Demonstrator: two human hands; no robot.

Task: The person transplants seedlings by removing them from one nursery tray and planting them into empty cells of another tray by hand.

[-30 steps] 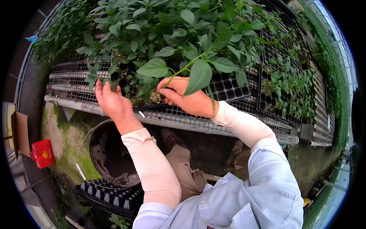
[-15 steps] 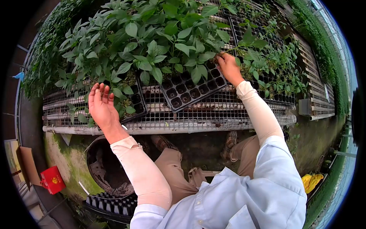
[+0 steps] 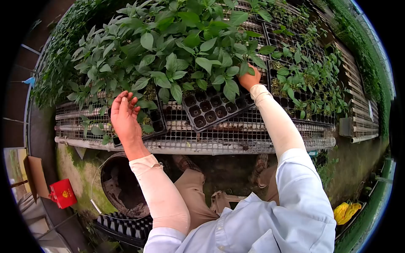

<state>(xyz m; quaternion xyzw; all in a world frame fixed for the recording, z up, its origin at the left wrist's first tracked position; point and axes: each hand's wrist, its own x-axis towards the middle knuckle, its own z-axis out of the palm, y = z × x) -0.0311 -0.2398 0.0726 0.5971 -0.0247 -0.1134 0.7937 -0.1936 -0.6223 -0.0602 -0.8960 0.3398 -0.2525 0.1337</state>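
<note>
My left hand [image 3: 126,122] is palm up beside the leafy seedlings [image 3: 162,69], its soil-stained fingers loosely curled with gaps between them. I see nothing held in it. Just right of it is a black cell tray [image 3: 158,122] with seedlings at its far part. My right hand [image 3: 249,79] reaches into the foliage above the right end of another black cell tray [image 3: 213,110]. Leaves cover most of its fingers, so their grip is hidden. The near cells of this tray hold no plants, while seedlings crowd over its far side.
The trays lie on a wire-mesh bench [image 3: 177,143] with a pale front rail. More seedlings in trays [image 3: 301,84] stand at right. Below the bench are a round bucket [image 3: 122,185], stacked black trays [image 3: 122,225] and a red box [image 3: 63,193]. A yellow bag [image 3: 346,213] lies at right.
My right hand has moved left and deeper into the leaves over the tray. The fingers of my left hand have curled in more. The whole view has shifted slightly.
</note>
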